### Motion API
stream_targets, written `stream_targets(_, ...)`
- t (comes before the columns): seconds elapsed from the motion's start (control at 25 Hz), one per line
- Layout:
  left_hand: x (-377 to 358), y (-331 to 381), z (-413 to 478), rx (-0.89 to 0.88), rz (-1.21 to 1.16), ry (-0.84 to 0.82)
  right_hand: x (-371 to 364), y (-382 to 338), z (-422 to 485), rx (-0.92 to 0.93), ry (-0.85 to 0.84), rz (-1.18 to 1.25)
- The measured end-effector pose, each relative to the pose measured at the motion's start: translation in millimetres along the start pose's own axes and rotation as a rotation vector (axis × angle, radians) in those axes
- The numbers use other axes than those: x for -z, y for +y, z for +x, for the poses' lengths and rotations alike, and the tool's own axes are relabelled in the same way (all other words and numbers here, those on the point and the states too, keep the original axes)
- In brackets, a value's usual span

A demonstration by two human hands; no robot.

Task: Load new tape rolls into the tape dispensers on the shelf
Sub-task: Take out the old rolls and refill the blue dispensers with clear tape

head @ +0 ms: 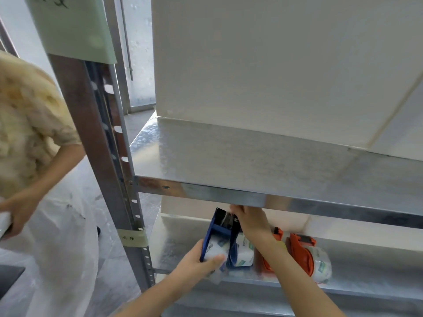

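— Blue plastic first: where does the blue dispenser [220,227] stand?
— At the left end of the lower shelf [174,245], tipped up with its toothed blade at the top, just under the edge of the upper shelf [229,156].
— And our left hand [196,259]?
— We grip the dispenser's lower end from the left, fingers curled around it and the thumb pressed on the white tape roll [215,248] seated inside.
— The right hand [249,221]?
— It reaches in from above, fingertips bunched together, pinching the clear tape end [227,219] just below the blade.
— What do we see beside it?
— A second blue dispenser [234,259] touches the first on its right and carries its own printed roll [246,250]. Our right forearm crosses an orange dispenser [267,264], hiding most of it. Another orange dispenser [299,250] lies further right with a clear roll [320,266].
— Above?
— A large white box [274,65] sits on the upper shelf.
— And to our left?
— Beyond the metal post [91,145], which has a strip of masking tape [132,239] wrapped on it, another person [29,122] in a cream top holds something white; we cannot tell what.
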State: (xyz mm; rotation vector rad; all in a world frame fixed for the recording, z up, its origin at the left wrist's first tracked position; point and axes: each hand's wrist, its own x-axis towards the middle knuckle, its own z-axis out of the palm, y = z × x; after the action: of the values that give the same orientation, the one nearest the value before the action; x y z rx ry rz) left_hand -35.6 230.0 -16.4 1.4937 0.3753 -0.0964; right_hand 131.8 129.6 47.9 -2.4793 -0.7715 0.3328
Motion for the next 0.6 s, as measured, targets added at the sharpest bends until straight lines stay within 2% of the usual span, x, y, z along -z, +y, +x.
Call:
stream_targets(0.12,-3.7,-6.7,5.8,0.007,-0.099,0.065,-2.3,-7.2,7.0,0.208,0.021,-0.446)
stream_targets(0.2,-3.1,-10.6,6.4,0.016,-0.173,0.071,-4.0,-12.1,7.3,0.264,0.016,-0.586)
stream_targets(0.32,-1.0,-12.4,3.0,0.026,-0.228,0.097,-6.8,-14.8,11.1,0.155,-0.01,-0.447)
stream_targets(0.36,0.6,-14.0,1.8,0.021,-0.221,0.108,-8.6,-17.1,10.8,0.151,0.032,-0.394)
stream_targets(0.4,1.3,-14.9,0.8,0.011,-0.209,0.112,-11.0,-18.2,9.6,0.208,0.098,-0.441)
stream_targets(0.44,2.1,-16.5,0.3,-0.01,-0.203,0.119,-11.5,-20.6,7.3,0.172,0.084,-0.47)
stream_targets(0.48,2.7,-18.5,-0.7,-0.027,-0.203,0.136,-8.4,-23.5,7.6,0.149,0.143,-0.505)
stream_targets(0.56,1.7,-19.9,-3.1,-0.064,-0.204,0.153,-13.6,-22.2,15.3,0.081,0.078,-0.436)
stream_targets(0.6,0.7,-20.4,-4.2,-0.099,-0.187,0.138,-19.1,-14.8,19.3,0.041,0.061,-0.323)
